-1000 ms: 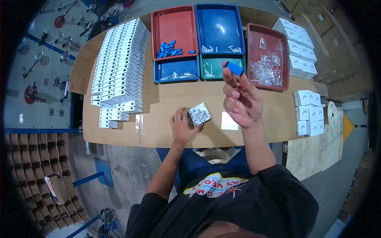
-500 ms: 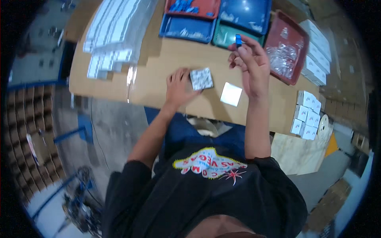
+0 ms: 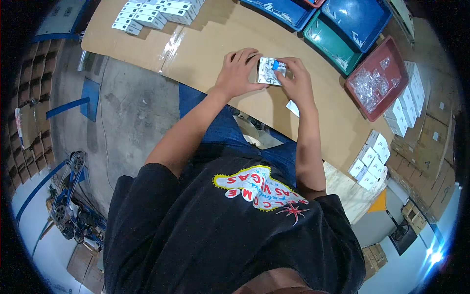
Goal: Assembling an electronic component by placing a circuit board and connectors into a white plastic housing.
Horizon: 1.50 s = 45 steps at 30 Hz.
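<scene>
A small white square box [image 3: 266, 77] with a jumble of grey-and-white contents at its top sits on the brown work surface before me. My left hand [image 3: 237, 74] grips its left side, forefinger near the far corner and thumb at the near edge. Over the far right part of the box, my right hand [image 3: 297, 82] pinches a small blue piece [image 3: 277, 65] between thumb and fingers. Its exact kind is too small to tell. A white square card [image 3: 293, 108] lies nearer me, partly covered by my right forearm.
Blue trays [image 3: 352, 22], a green tray [image 3: 328, 44] and a red tray [image 3: 360, 100] with clear plastic bags stand far right. White boxes [image 3: 374, 159] cluster near the right edge, and stacked white boxes [image 3: 149, 18] lie far left.
My right hand has come down and left from near the green tray, bringing the blue piece to the box. My left hand has closed in on the box. The view has shifted.
</scene>
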{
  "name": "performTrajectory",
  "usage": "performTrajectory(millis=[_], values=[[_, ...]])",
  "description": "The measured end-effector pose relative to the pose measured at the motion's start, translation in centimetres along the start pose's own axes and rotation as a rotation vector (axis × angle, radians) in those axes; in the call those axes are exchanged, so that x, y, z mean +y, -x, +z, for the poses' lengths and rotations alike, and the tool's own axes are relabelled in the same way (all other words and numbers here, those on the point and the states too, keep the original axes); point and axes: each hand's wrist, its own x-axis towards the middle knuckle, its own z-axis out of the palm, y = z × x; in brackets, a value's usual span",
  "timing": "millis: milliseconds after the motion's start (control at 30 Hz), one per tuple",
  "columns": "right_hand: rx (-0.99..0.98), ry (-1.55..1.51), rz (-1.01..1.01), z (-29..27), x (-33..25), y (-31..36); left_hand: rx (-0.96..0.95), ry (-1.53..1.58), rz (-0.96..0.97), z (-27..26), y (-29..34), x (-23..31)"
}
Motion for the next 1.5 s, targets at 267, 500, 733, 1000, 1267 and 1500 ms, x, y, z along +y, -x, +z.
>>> performTrajectory(millis=[267,500,733,1000,1267,1500], values=[[-0.054,0.070,-0.029,1.8,0.4,-1.7,0.013,0.040,-0.005,-0.2,-0.1,0.1],[-0.065,0.122,-0.048,2.4,0.9,-2.5,0.024,0.064,-0.002,-0.2,-0.2,0.0],[-0.053,0.167,-0.069,2.6,1.2,-2.6,0.031,0.019,0.004,-0.2,-0.4,0.1],[-0.071,0.149,-0.071,2.7,1.4,-2.9,0.012,0.009,-0.008,-0.4,-0.3,0.2],[-0.117,0.193,-0.020,2.4,0.8,-2.9,0.006,0.019,-0.011,-0.3,-0.3,0.3],[-0.116,0.221,-0.012,2.4,0.6,-2.9,0.011,0.025,-0.009,-0.2,-0.3,0.2]])
